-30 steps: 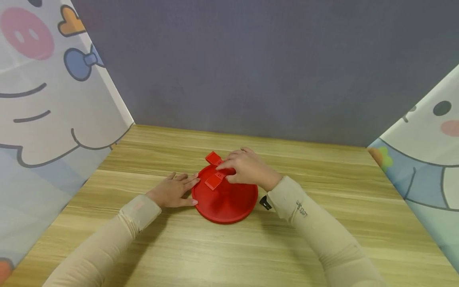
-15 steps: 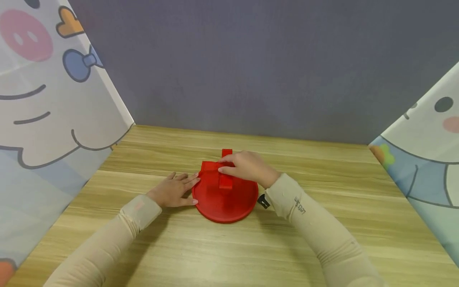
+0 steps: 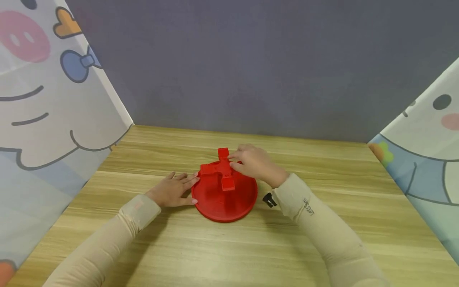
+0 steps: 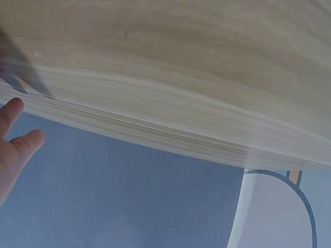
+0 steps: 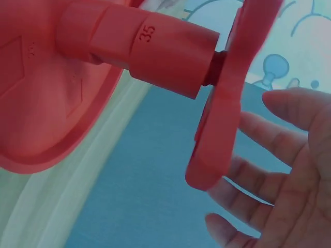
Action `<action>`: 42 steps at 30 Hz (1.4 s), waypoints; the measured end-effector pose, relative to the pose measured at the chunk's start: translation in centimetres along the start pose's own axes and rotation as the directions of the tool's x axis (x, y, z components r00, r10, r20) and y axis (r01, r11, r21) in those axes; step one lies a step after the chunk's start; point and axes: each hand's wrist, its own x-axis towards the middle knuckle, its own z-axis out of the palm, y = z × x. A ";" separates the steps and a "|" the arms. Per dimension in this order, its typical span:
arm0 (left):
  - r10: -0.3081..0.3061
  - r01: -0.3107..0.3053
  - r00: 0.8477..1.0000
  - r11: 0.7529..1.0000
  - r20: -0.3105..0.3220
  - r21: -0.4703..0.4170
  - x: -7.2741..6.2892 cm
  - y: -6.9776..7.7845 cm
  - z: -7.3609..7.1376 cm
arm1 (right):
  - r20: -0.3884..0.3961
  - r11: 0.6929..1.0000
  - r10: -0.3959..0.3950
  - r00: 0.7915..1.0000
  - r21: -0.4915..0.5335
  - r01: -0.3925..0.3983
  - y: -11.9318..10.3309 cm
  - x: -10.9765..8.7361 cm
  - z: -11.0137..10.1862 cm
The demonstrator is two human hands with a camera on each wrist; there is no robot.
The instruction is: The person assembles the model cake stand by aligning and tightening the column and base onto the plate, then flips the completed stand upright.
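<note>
A red round base (image 3: 229,207) lies on the table with a short red post (image 5: 168,51) marked 35 rising from it. On top of the post sits a red piece with several flat arms (image 3: 228,184), spread like a propeller. My left hand (image 3: 171,191) rests flat at the base's left rim, fingers straight and spread. In the left wrist view only a few of its fingers (image 4: 15,139) show. Beside the top piece, on its right, my right hand (image 3: 256,164) has its fingertips at an arm and its thumb apart; the fingers are loosely bent and do not grip it.
A small black piece (image 3: 269,200) shows by the right cuff. The wooden table (image 3: 201,255) runs back to a plain dark grey wall (image 3: 244,71). Cartoon-printed panels (image 3: 53,127) stand on both sides.
The red top piece has turned on its post, its arms going from slanted to nearly lined up with the view. My right hand has shifted slightly right; my left hand stays in place.
</note>
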 end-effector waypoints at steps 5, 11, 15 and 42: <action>0.002 -0.002 1.000 1.000 -0.005 -0.003 0.0 0.0 -0.1 | 0.058 1.000 0.003 0.998 0.020 -0.004 0.5 -1.0 0.2; -0.001 0.001 1.000 1.000 0.001 -0.010 0.0 0.0 0.0 | 0.057 0.999 0.041 0.998 -0.006 -0.041 0.1 -1.6 0.6; 0.003 -0.003 1.000 1.000 -0.007 -0.013 -0.1 0.1 0.0 | 0.034 0.997 0.078 0.996 -0.022 -0.077 -0.4 -1.7 0.9; -0.004 0.004 1.000 1.000 0.000 -0.001 -0.1 0.2 -0.1 | 0.025 0.996 0.078 0.997 -0.055 -0.077 0.3 -1.8 1.0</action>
